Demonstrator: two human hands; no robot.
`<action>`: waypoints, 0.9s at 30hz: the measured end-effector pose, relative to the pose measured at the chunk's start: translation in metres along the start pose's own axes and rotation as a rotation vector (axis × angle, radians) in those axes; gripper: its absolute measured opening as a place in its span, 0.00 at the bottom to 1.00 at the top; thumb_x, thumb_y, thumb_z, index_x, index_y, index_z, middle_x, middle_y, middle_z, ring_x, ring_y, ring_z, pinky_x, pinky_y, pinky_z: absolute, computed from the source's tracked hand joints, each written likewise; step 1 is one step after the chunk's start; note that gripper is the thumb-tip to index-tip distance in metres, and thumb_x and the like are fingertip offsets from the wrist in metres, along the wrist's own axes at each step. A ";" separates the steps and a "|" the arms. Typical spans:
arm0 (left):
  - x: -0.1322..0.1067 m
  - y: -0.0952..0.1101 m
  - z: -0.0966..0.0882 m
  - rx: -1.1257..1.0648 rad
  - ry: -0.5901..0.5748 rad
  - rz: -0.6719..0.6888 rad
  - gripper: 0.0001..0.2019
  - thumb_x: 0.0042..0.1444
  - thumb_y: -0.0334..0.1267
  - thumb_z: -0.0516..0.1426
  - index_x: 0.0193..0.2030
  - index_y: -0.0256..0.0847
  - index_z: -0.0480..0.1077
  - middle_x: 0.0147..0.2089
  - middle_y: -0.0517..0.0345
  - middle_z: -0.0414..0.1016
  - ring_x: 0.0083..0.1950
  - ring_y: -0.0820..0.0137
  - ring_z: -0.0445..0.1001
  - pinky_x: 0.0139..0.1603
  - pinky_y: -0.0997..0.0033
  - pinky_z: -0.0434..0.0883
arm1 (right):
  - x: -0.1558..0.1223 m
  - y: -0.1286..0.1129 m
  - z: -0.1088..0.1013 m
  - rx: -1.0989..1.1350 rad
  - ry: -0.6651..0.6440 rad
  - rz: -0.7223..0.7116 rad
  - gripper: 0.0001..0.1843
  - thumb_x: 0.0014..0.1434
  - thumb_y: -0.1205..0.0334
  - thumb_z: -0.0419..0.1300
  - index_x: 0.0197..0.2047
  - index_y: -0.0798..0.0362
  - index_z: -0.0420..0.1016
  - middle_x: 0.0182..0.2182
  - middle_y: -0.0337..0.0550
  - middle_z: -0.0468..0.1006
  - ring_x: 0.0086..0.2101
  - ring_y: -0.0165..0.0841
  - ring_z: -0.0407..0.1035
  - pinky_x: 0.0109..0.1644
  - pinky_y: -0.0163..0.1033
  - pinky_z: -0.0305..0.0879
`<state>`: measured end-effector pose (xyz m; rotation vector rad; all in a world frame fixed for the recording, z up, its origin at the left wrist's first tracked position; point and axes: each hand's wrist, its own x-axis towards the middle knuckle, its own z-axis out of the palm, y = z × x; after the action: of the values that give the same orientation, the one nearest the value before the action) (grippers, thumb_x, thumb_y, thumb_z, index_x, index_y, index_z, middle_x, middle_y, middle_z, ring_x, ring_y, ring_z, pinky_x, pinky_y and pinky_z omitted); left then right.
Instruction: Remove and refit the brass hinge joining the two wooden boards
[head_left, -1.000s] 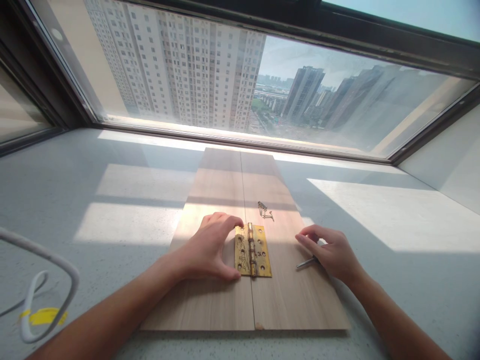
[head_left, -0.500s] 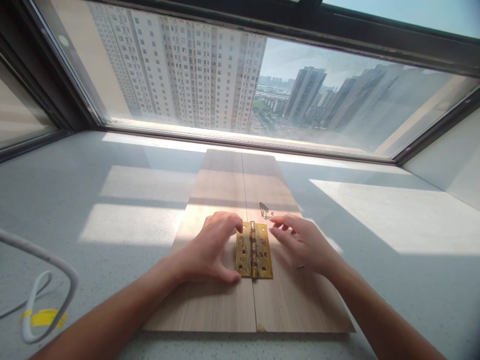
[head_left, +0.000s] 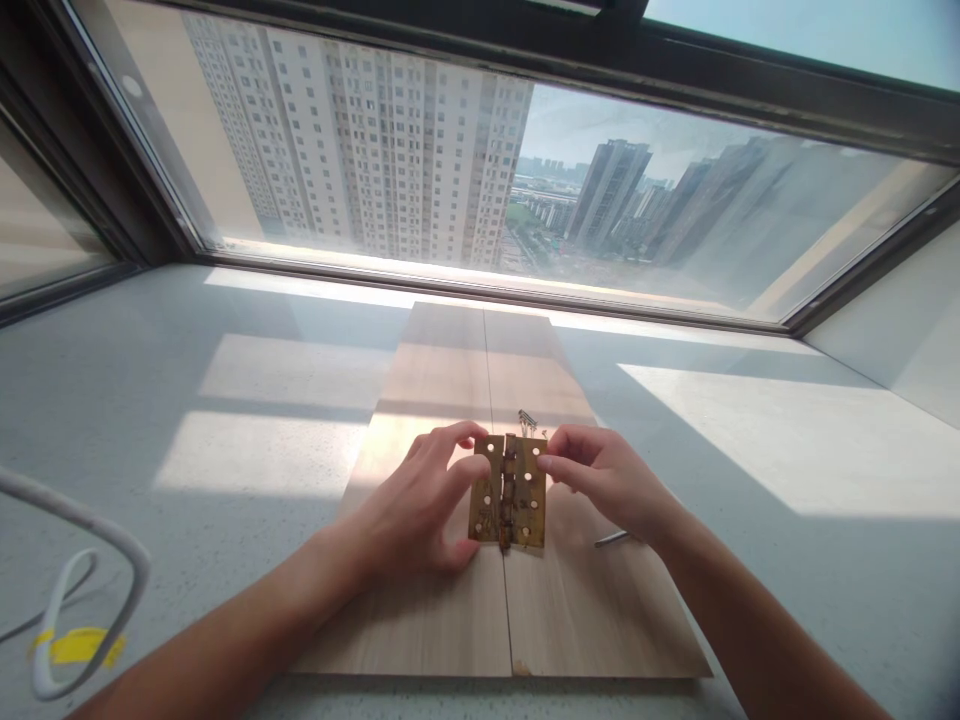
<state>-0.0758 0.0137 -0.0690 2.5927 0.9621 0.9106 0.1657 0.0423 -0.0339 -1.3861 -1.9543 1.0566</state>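
Observation:
A brass hinge [head_left: 508,490] is tilted up off two wooden boards [head_left: 450,380] that lie side by side on a grey sill. My left hand [head_left: 420,500] grips the hinge's left leaf, thumb at the bottom corner and forefinger at the top. My right hand [head_left: 600,478] pinches the right leaf near its top. A small heap of screws [head_left: 527,420] lies on the right board just behind the hinge. A thin metal shaft [head_left: 613,539] lies on the board under my right wrist.
A wide window [head_left: 480,170] with a dark frame runs along the back of the grey sill [head_left: 225,400]. A white cable [head_left: 82,570] loops at the left edge, beside a strip of yellow tape [head_left: 75,645]. A white wall rises at the right.
My right hand left the metal shaft, moved left and took the hinge's right leaf. The hinge lay flat on the boards; both hands now hold it raised and tilted.

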 end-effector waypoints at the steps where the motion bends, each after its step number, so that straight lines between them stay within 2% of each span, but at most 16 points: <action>1: 0.000 0.000 0.000 0.049 0.009 0.020 0.30 0.45 0.31 0.60 0.54 0.45 0.53 0.61 0.43 0.55 0.61 0.53 0.58 0.56 0.49 0.64 | -0.002 -0.004 0.000 -0.016 0.025 -0.015 0.15 0.57 0.51 0.59 0.26 0.53 0.68 0.23 0.36 0.69 0.25 0.28 0.62 0.30 0.35 0.59; 4: 0.000 0.002 -0.001 0.155 0.028 0.046 0.27 0.49 0.29 0.58 0.54 0.44 0.53 0.62 0.42 0.53 0.63 0.54 0.57 0.58 0.50 0.64 | -0.010 -0.016 0.003 -0.095 0.100 -0.086 0.15 0.58 0.51 0.58 0.26 0.52 0.68 0.21 0.37 0.70 0.23 0.28 0.62 0.26 0.35 0.58; 7: -0.003 0.004 -0.004 0.161 0.047 0.097 0.27 0.50 0.37 0.62 0.55 0.45 0.54 0.62 0.43 0.54 0.63 0.54 0.57 0.58 0.51 0.64 | -0.020 -0.024 0.008 -0.172 0.177 -0.190 0.13 0.59 0.54 0.58 0.27 0.52 0.70 0.20 0.39 0.73 0.21 0.28 0.64 0.25 0.35 0.59; 8: -0.005 0.004 -0.006 0.141 0.092 0.121 0.29 0.49 0.42 0.63 0.55 0.45 0.55 0.61 0.43 0.55 0.62 0.53 0.58 0.57 0.51 0.65 | -0.024 -0.024 0.010 -0.203 0.212 -0.235 0.12 0.59 0.56 0.58 0.27 0.52 0.70 0.19 0.39 0.73 0.20 0.28 0.65 0.24 0.35 0.59; 10: -0.008 0.003 -0.009 0.078 0.258 0.151 0.30 0.48 0.48 0.63 0.54 0.44 0.55 0.57 0.44 0.59 0.57 0.55 0.62 0.52 0.53 0.67 | -0.032 -0.020 0.013 -0.270 0.269 -0.347 0.10 0.59 0.60 0.58 0.26 0.51 0.70 0.19 0.39 0.73 0.19 0.28 0.65 0.23 0.35 0.59; 12: -0.011 0.001 -0.012 0.019 0.427 0.153 0.25 0.49 0.46 0.61 0.51 0.44 0.58 0.49 0.47 0.64 0.49 0.58 0.66 0.45 0.56 0.69 | -0.042 -0.013 0.017 -0.314 0.296 -0.473 0.07 0.58 0.66 0.57 0.28 0.50 0.70 0.20 0.39 0.75 0.20 0.29 0.68 0.23 0.35 0.60; 14: -0.013 0.000 -0.015 0.012 0.479 0.183 0.19 0.48 0.43 0.62 0.45 0.44 0.62 0.39 0.53 0.67 0.42 0.62 0.67 0.39 0.59 0.68 | -0.053 -0.006 0.020 -0.347 0.314 -0.569 0.06 0.56 0.71 0.58 0.31 0.50 0.71 0.23 0.41 0.78 0.23 0.31 0.72 0.25 0.34 0.63; 18: -0.011 0.008 -0.020 0.059 0.371 0.286 0.15 0.46 0.46 0.65 0.33 0.43 0.65 0.29 0.59 0.68 0.33 0.67 0.65 0.32 0.65 0.65 | -0.067 0.004 0.024 -0.409 0.361 -0.659 0.12 0.52 0.76 0.59 0.35 0.49 0.70 0.27 0.41 0.80 0.27 0.31 0.74 0.29 0.35 0.68; 23: 0.000 0.021 -0.027 -0.073 0.402 0.315 0.13 0.50 0.43 0.64 0.28 0.38 0.66 0.25 0.60 0.67 0.28 0.72 0.63 0.27 0.70 0.62 | -0.070 0.004 0.027 -0.381 0.372 -0.867 0.10 0.51 0.77 0.58 0.36 0.55 0.72 0.26 0.44 0.79 0.25 0.30 0.73 0.29 0.35 0.68; 27: 0.002 0.022 -0.035 -0.107 0.192 0.314 0.12 0.51 0.40 0.64 0.25 0.37 0.65 0.24 0.59 0.69 0.27 0.73 0.62 0.26 0.70 0.58 | -0.073 0.006 0.028 -0.411 0.305 -0.940 0.10 0.52 0.77 0.58 0.38 0.59 0.73 0.28 0.47 0.80 0.28 0.31 0.73 0.32 0.37 0.69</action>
<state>-0.0850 -0.0014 -0.0317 2.6442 0.5347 1.2704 0.1723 -0.0337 -0.0522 -0.5664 -2.2450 0.0103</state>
